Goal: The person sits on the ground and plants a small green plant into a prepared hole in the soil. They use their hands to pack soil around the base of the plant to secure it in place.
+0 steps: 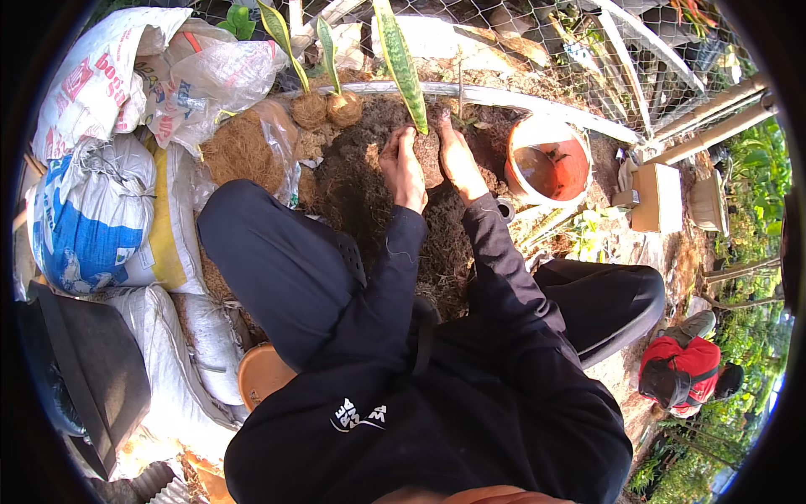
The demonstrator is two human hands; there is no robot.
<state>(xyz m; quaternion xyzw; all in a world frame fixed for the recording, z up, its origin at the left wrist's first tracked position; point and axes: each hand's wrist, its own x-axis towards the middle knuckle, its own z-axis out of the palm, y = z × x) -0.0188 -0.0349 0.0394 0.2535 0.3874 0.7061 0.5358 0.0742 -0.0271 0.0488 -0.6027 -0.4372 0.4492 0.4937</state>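
A variegated snake plant leaf (400, 63) stands upright with its base between my hands, rising from a clump of dark soil (429, 157). My left hand (403, 169) cups the clump's left side, fingers curled. On its right side rests my right hand (458, 157), palm facing inward and fingers extended. The clump lies over a heap of loose soil (359, 183). Two snake plant cuttings with fibre-wrapped root balls (345, 108) sit beyond, to the left. Brown coconut fibre (245, 151) fills a clear plastic bag left of the soil.
An orange plastic pot (549, 160) stands right of my hands, near a cardboard box (657, 198). Stuffed sacks (94, 220) line the left side. Wire netting (529, 38) runs across the far side. Another person in red (683, 372) is at the lower right.
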